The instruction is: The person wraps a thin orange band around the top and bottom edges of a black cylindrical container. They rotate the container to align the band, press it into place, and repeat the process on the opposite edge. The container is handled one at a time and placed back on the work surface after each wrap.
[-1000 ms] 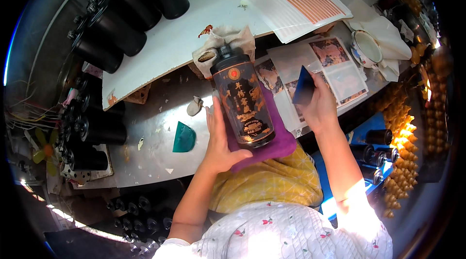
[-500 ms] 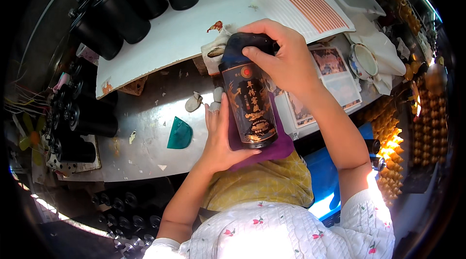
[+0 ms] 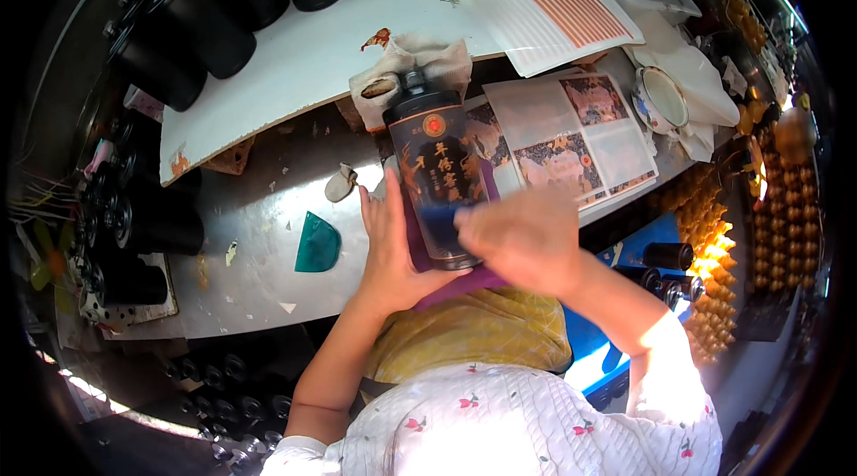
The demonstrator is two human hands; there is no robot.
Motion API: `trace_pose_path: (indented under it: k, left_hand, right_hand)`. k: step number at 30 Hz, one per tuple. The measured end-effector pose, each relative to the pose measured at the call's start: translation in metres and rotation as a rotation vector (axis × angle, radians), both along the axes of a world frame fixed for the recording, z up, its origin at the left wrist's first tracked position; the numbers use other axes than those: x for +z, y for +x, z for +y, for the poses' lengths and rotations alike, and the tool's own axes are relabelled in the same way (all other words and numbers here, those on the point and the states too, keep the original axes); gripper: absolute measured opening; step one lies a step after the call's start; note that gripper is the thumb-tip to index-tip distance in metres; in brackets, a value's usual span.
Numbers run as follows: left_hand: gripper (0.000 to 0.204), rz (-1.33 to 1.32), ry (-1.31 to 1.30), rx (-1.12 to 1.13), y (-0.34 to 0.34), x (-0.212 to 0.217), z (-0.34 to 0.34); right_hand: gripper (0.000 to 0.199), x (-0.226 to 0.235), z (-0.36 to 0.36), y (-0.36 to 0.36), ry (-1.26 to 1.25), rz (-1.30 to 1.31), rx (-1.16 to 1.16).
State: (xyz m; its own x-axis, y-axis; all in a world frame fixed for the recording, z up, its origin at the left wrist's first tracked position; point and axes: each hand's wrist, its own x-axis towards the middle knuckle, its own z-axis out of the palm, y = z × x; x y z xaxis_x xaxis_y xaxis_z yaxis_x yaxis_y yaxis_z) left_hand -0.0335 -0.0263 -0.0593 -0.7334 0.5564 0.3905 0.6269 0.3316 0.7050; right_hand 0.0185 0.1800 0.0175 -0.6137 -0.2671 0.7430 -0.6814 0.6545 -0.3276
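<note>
Head view: looking straight down at a metal workbench (image 3: pixel 259 289), both hands on one dark bottle.
Bottle: black bottle (image 3: pixel 435 174) with gold and red markings lies near the middle of the bench, cap pointing far, base toward the person, on a purple cloth (image 3: pixel 464 278).
Left hand: left hand (image 3: pixel 386 248) cups the bottle's left side from beneath, fingers straight and close together, thumb hidden behind the glass.
Right hand: right hand (image 3: pixel 522 238) is blurred over the bottle's near end, fingers curled and bunched, touching the glass; what they pinch, cannot tell.
Left of the hands: a teal scraper (image 3: pixel 316 244) lies flat, apart from them.
Far side: crumpled white rag (image 3: pixel 412 66) just beyond the cap.
Right: printed label sheets (image 3: pixel 571 132).
</note>
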Motion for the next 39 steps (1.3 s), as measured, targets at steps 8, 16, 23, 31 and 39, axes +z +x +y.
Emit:
trace_pose_path:
  k: [8,16,23,31,39]
  left_hand:
    - [0.146,-0.005,-0.053,0.009,0.003,-0.015,-0.003]
    - [0.159,-0.261,0.057,-0.012,0.006,-0.031,-0.011]
    - [0.151,-0.251,0.042,-0.018,0.005,-0.034,-0.014]
    - [0.136,-0.146,-0.120,-0.092,0.002,-0.023,-0.012]
    - [0.165,-0.264,-0.086,-0.061,0.005,-0.019,-0.012]
  right_hand:
    - [0.025,-0.003,-0.034,0.016,-0.584,-0.515,-0.232]
    - [0.028,-0.051,-0.023,0.013,-1.504,-0.641,-0.299]
    - [0.022,-0.016,-0.026,-0.010,-1.059,-0.449,-0.445]
    - [0.029,-0.005,-0.039,-0.054,-0.619,-0.105,-0.385]
    - [0.026,-0.039,-0.018,-0.045,-1.465,-0.588,-0.437]
